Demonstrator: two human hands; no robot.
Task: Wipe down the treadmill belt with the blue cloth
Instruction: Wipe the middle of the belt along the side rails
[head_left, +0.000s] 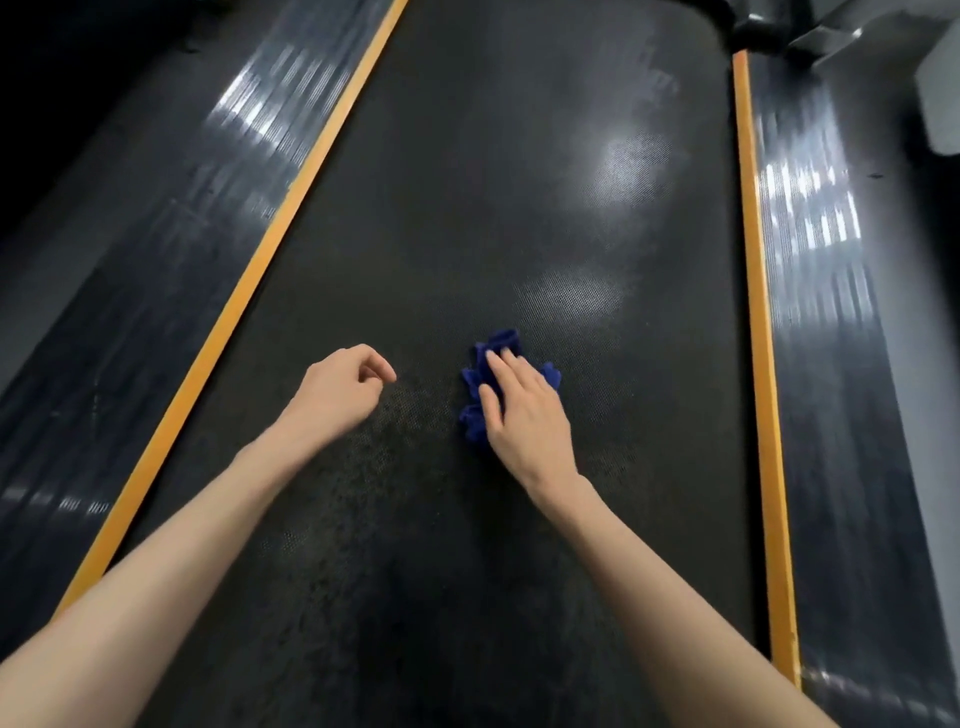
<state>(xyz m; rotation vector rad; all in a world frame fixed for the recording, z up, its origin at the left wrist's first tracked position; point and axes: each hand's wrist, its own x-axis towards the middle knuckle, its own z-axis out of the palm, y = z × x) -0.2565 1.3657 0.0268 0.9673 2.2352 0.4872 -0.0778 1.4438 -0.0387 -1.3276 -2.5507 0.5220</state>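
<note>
Right hand (524, 415) presses the bunched blue cloth (498, 345) under flat fingers (501, 371) onto the treadmill belt (467, 182); left hand (340, 387) hovers beside it, loosely curled, empty. Beyond the cloth, hazy patches (566, 296) suggest most wiping remains.

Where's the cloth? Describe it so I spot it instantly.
Look at the black textured treadmill belt between two orange edge strips. Just right of its middle, under the flat right hand, lies a crumpled deep-blue cloth, the only blue thing.
</note>
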